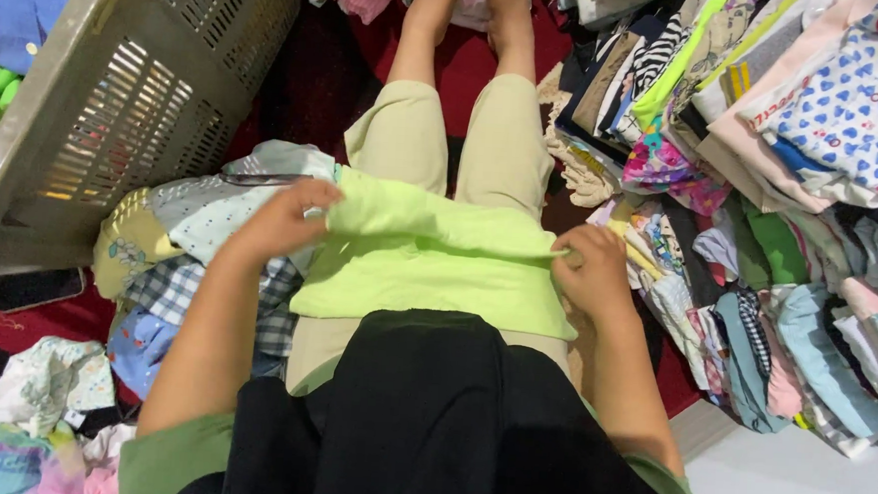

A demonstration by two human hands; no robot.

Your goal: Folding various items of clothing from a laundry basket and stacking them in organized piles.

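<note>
A grey plastic laundry basket [116, 100] lies tipped on its side in the upper left of the frame, above a heap of loose patterned clothes [173, 253] on the red floor. At centre, a seated person's left hand [282, 221] and right hand [588, 270] each pinch an end of a lime-green garment [428, 256], spread folded across the lap over beige trousers. Filling the right side, stacks of folded clothes [762, 194] crowd close to the right hand.
</note>
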